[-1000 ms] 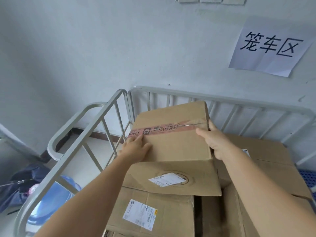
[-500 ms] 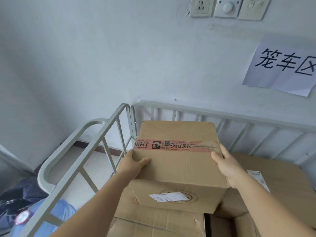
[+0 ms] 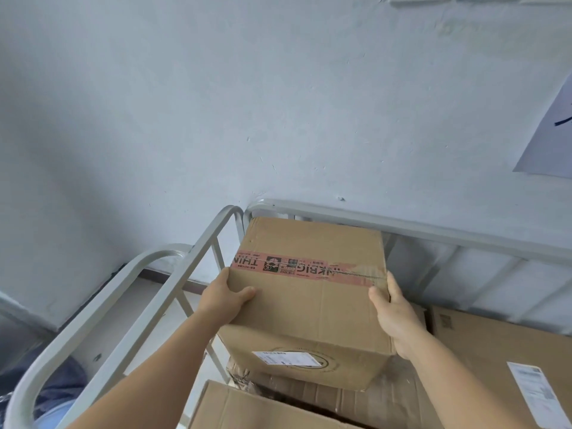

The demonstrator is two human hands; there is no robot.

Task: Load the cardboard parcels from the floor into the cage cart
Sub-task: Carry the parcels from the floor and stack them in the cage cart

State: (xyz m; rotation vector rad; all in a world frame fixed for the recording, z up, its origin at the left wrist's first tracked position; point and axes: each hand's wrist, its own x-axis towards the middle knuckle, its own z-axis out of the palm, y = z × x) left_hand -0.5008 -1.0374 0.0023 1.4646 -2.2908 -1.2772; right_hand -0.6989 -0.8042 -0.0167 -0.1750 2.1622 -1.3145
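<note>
— Parcels first: where do we stand with the taped cardboard box (image 3: 309, 292)?

— We have it clamped between both palms. Our left hand (image 3: 224, 300) presses its left face with the thumb laid over the top edge, and our right hand (image 3: 394, 314) presses the right face, thumb on top as well. Neither hand is free.

— And the box itself?

— It is inside the cage cart (image 3: 433, 230), in the far left corner where the left rail (image 3: 173, 283) meets the back rail. It sits above a crumpled, film-wrapped parcel (image 3: 325, 394) and seems to rest on it, though we cannot tell how much of the weight is already down. The pink printed tape (image 3: 297, 267) runs across its top, torn towards the right end, and a white shipping label (image 3: 284, 357) faces us on the near side.

— So which step is this?

— We judge it to be the placing step, near its end: the box is in the cart but not let go.

— What does the next move call for?

— Settling it square against both rails, we think, then easing the pressure evenly so it does not tip on the soft parcel beneath. The flat carton (image 3: 501, 345) to the right lies lower, so nothing props that side.

— Anything else in the cart?

— Another carton (image 3: 263, 410) lies nearest us, under our forearms. The floor parcels are out of view, so we cannot say how many remain.
</note>
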